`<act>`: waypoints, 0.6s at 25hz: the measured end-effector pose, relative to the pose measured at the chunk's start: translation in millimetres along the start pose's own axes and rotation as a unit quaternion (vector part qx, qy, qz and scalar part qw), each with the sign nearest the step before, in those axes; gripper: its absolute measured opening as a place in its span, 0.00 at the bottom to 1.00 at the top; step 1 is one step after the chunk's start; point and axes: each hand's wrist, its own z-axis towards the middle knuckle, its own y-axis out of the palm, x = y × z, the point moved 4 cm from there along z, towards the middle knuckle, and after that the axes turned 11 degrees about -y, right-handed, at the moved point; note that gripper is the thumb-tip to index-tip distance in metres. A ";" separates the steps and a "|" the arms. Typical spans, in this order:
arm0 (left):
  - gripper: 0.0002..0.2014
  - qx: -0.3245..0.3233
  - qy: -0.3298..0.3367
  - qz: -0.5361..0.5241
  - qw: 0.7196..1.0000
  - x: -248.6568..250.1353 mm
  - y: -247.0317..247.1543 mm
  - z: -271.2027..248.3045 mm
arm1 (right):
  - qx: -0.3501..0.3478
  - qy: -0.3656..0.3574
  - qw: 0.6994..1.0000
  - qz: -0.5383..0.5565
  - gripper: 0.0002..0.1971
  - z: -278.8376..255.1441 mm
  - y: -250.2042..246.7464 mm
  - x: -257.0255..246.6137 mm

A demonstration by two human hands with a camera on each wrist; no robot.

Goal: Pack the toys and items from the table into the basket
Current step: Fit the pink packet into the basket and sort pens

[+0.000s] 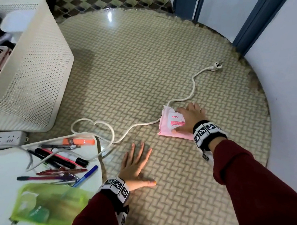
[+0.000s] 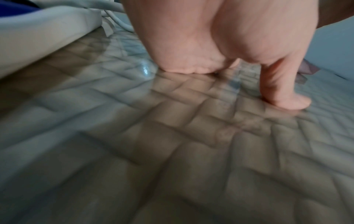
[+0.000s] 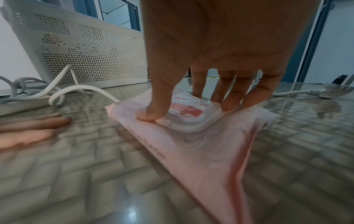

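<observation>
We see the right hand (image 1: 190, 118) lying on the pink wipes packet (image 1: 170, 126), which lies flat on the round woven-pattern table (image 1: 148, 75), right of centre. In the right wrist view the thumb (image 3: 153, 112) presses at the edge of the packet's clear lid, and the other fingers come down on the lid's far side, so the hand (image 3: 220, 53) arches over the packet; we cannot tell whether it is gripping yet. Our left hand (image 1: 135, 167) rests flat on the table, fingers spread and holding nothing, well apart from the packet. A white power cord (image 1: 192, 87) passes under the packet's far corner. The white perforated basket (image 1: 36, 72) stands at the table's left.
</observation>
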 end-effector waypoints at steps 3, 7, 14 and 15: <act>0.57 -0.003 -0.002 0.000 1.000 0.1 0.3 1.1 | 0.029 0.003 0.999 0.046 0.42 -9.9 3.0 -1.4; 0.57 -0.008 0.000 -0.007 1.000 -0.3 0.0 0.6 | 0.048 0.045 0.989 0.130 0.43 -30.4 10.5 -4.0; 0.56 -0.004 0.013 -0.021 1.000 -1.4 0.7 0.4 | 0.108 0.180 0.896 0.392 0.38 -88.0 43.6 4.7; 0.56 -0.006 0.018 -0.024 1.000 -1.6 0.9 0.7 | 0.140 0.191 0.876 0.421 0.34 -98.4 45.3 3.5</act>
